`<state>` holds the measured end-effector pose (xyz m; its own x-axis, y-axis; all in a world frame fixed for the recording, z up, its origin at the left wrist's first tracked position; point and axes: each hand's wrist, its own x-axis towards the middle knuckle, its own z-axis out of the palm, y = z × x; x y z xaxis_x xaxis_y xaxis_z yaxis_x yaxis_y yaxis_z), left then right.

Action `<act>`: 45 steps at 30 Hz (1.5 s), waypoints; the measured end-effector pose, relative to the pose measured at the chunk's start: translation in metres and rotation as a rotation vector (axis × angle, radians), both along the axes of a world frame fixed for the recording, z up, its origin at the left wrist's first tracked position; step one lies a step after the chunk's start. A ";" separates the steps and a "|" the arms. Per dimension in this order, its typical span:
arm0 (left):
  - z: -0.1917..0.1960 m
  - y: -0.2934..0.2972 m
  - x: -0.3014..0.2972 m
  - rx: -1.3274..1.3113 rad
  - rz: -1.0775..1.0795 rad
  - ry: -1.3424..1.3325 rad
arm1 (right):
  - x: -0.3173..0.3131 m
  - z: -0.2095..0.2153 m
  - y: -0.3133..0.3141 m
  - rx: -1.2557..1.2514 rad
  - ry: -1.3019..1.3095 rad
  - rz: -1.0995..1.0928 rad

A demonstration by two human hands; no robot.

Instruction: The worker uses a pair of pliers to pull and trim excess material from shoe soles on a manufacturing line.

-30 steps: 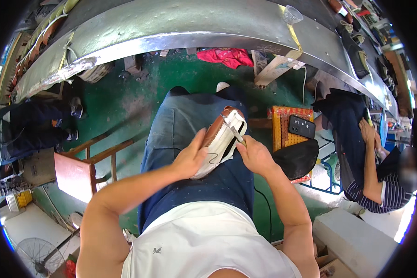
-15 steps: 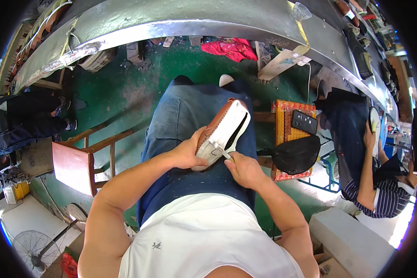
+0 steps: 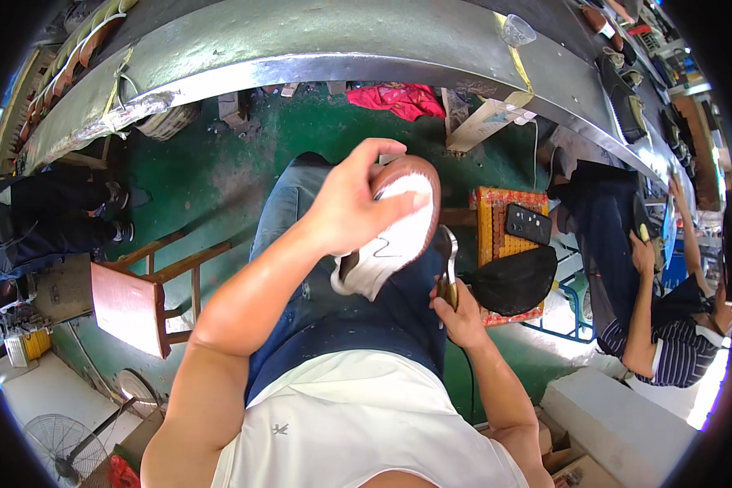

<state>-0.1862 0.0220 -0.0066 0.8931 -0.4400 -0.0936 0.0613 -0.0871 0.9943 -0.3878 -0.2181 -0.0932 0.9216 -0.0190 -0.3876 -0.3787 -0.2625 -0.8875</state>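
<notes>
White-and-brown shoe (image 3: pixel 405 232) hangs above the person's lap (image 3: pixel 354 329), apart from the desk (image 3: pixel 301 45) ahead. Its long axis runs on a slant: the brown-edged toe points away and a little to the right, while the open end comes back toward the body and to the left. The left hand (image 3: pixel 351 202) grips the toe half from the left side, thumb pressed flat across the white face and fingers bent around the far edge, partly hidden. The right hand (image 3: pixel 457 315) lies lower, to the right of the shoe and apart from it, its fingers curled around the handle of a metal tool (image 3: pixel 450 264). That tool stands nearly upright, its curved head just beside the shoe's right edge; whether they touch, I cannot tell. So the left hand is nearer, and only the tool's head spans the gap from the right.
</notes>
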 end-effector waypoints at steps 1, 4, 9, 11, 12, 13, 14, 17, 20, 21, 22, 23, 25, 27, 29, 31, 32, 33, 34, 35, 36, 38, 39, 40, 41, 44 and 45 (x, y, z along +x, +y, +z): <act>-0.016 -0.010 0.014 0.227 0.006 0.031 | 0.000 0.000 0.000 0.000 0.002 -0.007; -0.113 -0.006 0.009 0.361 -0.315 0.119 | 0.004 0.012 0.003 -0.035 0.106 0.044; -0.117 0.007 -0.042 0.375 -0.189 -0.099 | 0.026 0.029 0.001 -0.239 0.056 0.307; -0.108 0.000 -0.044 0.584 -0.144 -0.333 | 0.040 0.032 0.000 -0.181 0.133 0.331; -0.108 -0.002 -0.046 0.620 -0.123 -0.380 | 0.046 0.032 -0.001 -0.122 0.151 0.325; -0.108 -0.003 -0.048 0.656 -0.101 -0.427 | 0.054 0.035 -0.003 -0.127 0.149 0.323; -0.110 -0.003 -0.051 0.637 -0.053 -0.506 | 0.063 0.040 -0.004 -0.159 0.195 0.406; -0.111 -0.002 -0.054 0.658 -0.048 -0.499 | 0.090 0.055 -0.004 -0.127 0.395 0.489; -0.105 -0.003 -0.060 0.653 -0.032 -0.494 | 0.119 0.071 -0.008 -0.060 0.563 0.539; -0.102 -0.002 -0.061 0.652 -0.037 -0.495 | 0.127 0.073 -0.009 -0.059 0.576 0.591; -0.099 -0.001 -0.060 0.663 -0.042 -0.432 | 0.135 0.072 -0.010 -0.148 0.519 0.673; -0.098 0.000 -0.059 0.674 -0.046 -0.369 | 0.141 0.072 -0.008 -0.147 0.521 0.669; -0.098 0.003 -0.054 0.632 -0.013 -0.269 | 0.153 0.078 0.002 -0.446 0.450 0.868; -0.124 0.009 -0.042 0.483 0.071 0.050 | 0.157 0.078 0.012 -0.485 0.433 0.877; -0.174 0.002 -0.039 -0.012 0.341 0.441 | 0.155 0.065 0.021 -0.564 0.205 0.849; -0.177 0.003 -0.037 -0.258 0.220 0.829 | 0.141 0.042 0.028 -0.544 0.101 0.768; -0.168 0.006 -0.034 -0.438 0.138 0.904 | 0.129 0.021 0.028 -0.517 0.102 0.692; -0.161 0.009 -0.035 -0.618 0.062 0.972 | 0.116 0.010 0.032 -0.513 0.103 0.699; -0.161 0.010 -0.035 -0.619 0.067 0.970 | 0.104 0.002 0.038 -0.485 0.091 0.554; -0.163 0.010 -0.034 -0.558 0.048 0.882 | 0.097 -0.002 0.043 -0.456 0.075 0.409; -0.164 0.010 -0.033 -0.496 0.027 0.793 | 0.093 -0.004 0.045 -0.444 0.062 0.365; -0.165 0.010 -0.029 -0.456 0.022 0.742 | 0.102 0.000 0.040 -0.357 0.154 0.395; -0.165 0.009 -0.026 -0.449 0.018 0.735 | 0.107 0.004 0.037 -0.273 0.254 0.426; -0.164 0.007 -0.026 -0.440 0.020 0.760 | 0.111 0.023 0.040 -0.149 0.427 0.350; -0.164 0.006 -0.025 -0.431 0.022 0.786 | 0.107 0.018 0.043 -0.143 0.425 0.341; -0.160 0.002 -0.027 -0.389 0.062 0.798 | 0.090 0.005 0.049 0.024 0.449 0.165; -0.159 -0.001 -0.027 -0.354 0.076 0.794 | 0.090 0.005 0.046 0.022 0.450 0.166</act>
